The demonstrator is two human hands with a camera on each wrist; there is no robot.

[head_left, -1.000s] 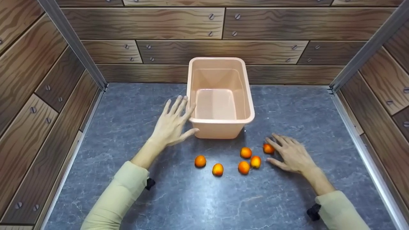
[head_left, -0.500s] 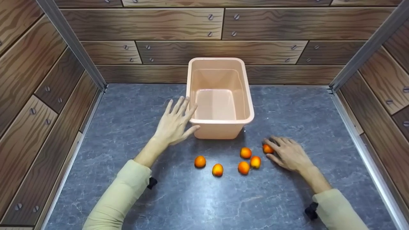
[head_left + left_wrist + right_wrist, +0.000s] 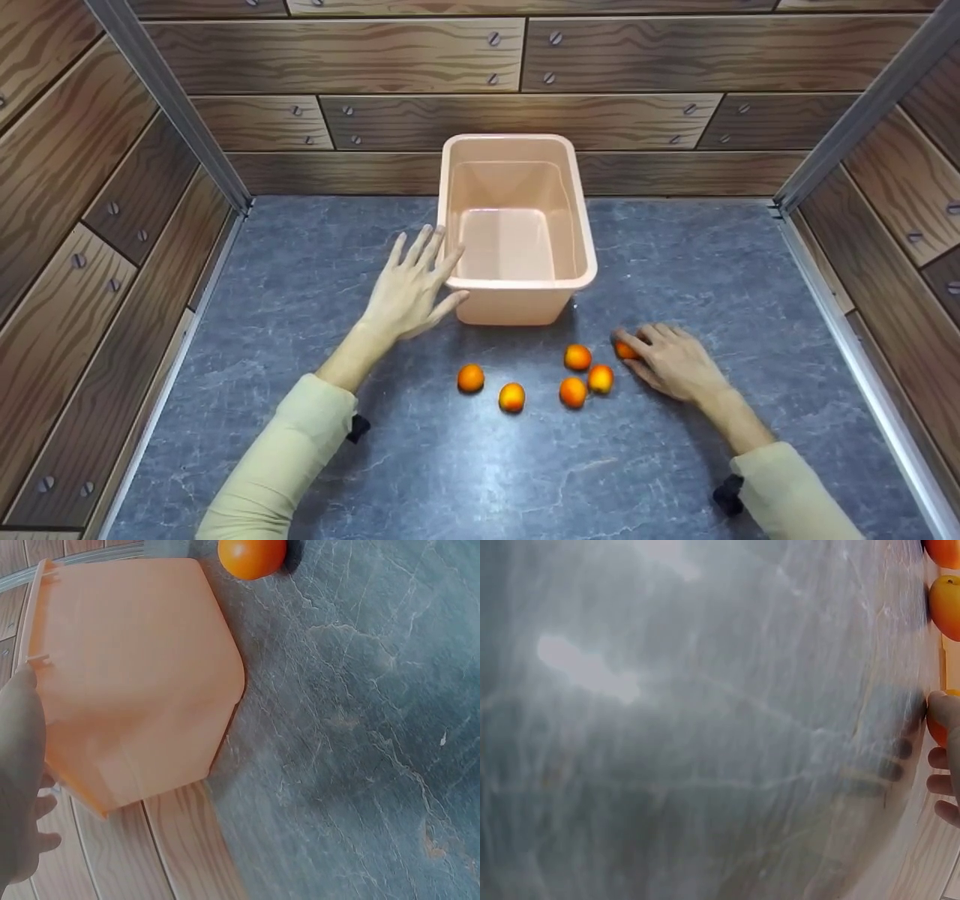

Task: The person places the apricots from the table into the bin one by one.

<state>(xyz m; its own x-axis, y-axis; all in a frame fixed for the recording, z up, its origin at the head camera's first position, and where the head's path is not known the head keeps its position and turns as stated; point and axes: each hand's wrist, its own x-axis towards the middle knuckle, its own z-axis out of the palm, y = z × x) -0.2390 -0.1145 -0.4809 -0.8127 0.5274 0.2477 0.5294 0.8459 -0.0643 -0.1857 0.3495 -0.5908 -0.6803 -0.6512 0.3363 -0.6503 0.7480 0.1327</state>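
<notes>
We see the right hand (image 3: 675, 361) resting on the grey stone-patterned table (image 3: 480, 465), its fingers curled around a small orange fruit (image 3: 625, 349) that lies on the surface just right of the other fruits, in front of the bin's near right corner; the fruit is round, glossy, orange shading to red, and mostly covered by the fingertips. Four of the other five fruits match it: one (image 3: 577, 357) just left of the hand, a touching pair (image 3: 599, 379) and (image 3: 572, 392) below it, one (image 3: 511, 397) further left, and one (image 3: 470, 378) furthest left, apart from the rest. Our left hand (image 3: 411, 289) lies flat with straight, spread fingers against the left wall of the peach plastic bin (image 3: 517, 289), which stands upright near the back wall. We can read no writing or labels anywhere. Wood-patterned panels (image 3: 112, 225) with metal rails close in the left, back and right; wide bare table lies in front of the fruits and to either side of the bin.
</notes>
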